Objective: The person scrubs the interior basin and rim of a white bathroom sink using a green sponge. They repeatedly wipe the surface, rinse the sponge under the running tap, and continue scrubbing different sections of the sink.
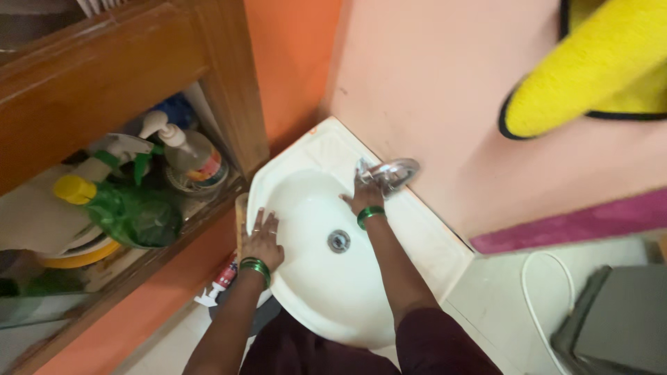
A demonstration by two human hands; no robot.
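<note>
Several containers stand on the wooden shelf (208,201) at the left: a green bottle with a yellow cap (125,212) lying tilted, a clear pump bottle with a coloured label (194,156) upright behind it, and a white spray bottle (114,149) beside them. A yellow towel (590,69) hangs on the pink wall. The left hand (262,239) lies flat, fingers spread, on the rim of the white sink (326,292). The right hand (365,194) is closed around the chrome tap (392,172) at the far edge of the sink.
</note>
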